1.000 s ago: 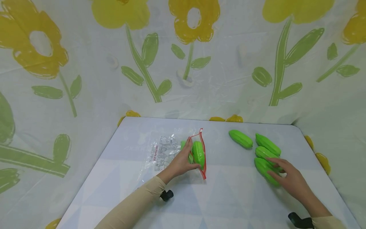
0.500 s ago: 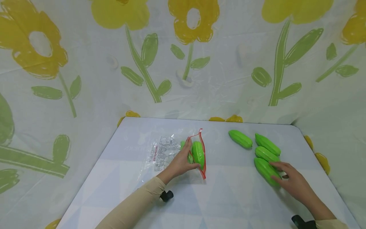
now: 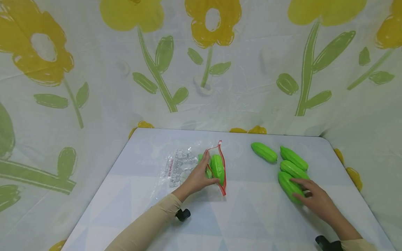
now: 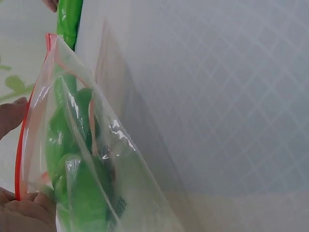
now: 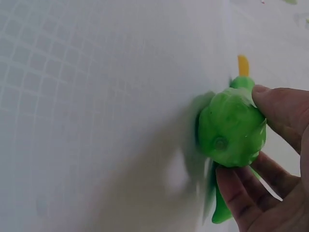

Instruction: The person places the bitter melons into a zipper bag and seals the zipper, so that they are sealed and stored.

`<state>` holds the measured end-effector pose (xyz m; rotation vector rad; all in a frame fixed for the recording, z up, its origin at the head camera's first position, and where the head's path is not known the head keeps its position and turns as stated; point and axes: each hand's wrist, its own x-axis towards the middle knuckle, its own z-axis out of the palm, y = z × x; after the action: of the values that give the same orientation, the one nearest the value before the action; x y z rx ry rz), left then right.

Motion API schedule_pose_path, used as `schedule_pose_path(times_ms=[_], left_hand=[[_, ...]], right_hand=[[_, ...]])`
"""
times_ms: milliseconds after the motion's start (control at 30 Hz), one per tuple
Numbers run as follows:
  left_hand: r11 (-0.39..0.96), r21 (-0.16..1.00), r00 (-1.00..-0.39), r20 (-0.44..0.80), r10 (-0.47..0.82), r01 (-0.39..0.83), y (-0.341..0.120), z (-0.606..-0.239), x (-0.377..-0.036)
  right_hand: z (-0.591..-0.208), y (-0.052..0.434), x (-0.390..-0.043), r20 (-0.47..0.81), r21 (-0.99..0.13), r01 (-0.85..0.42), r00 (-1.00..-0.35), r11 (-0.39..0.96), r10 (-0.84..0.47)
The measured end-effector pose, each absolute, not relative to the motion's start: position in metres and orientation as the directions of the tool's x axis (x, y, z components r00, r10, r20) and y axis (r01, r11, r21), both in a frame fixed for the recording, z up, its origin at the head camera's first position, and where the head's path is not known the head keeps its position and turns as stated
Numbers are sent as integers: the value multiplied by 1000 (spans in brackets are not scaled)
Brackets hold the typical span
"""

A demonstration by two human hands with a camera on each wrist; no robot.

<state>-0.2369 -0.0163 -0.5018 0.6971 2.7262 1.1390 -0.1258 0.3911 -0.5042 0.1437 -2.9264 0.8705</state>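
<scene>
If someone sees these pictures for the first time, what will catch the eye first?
Probably the bright green toy gourds lying grouped at the right of the white table, where the right hand grips the nearest gourd. Next, mid-table, the left hand holds open a clear zip bag with a red-edged mouth and green gourds inside. Behind all, a curtain with big yellow flowers.

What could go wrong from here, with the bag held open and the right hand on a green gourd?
The right hand grips the nearest gourd only at its end, so it may slip. It lies against a neighbouring gourd, which lifting might roll. The bag, held by the left hand, already holds gourds, so its mouth may be tight.
</scene>
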Motion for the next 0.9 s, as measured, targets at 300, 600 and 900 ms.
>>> schedule_pose_path(times_ms=[300,600,900], left_hand=[[598,718,-893,75,445,358,-16,-503,-238],[588,730,-895,74,440,349,-16,-503,-239],[560,760,-899,71,433,329,-17,-502,-238]], right_hand=[[-507,380,-133,100,-565,-109,-993,818,-63],[-502,369,-136,42,-596,-77,-997,799,-65],[-507,359,-142,10,-650,-53,-998,758,-61]])
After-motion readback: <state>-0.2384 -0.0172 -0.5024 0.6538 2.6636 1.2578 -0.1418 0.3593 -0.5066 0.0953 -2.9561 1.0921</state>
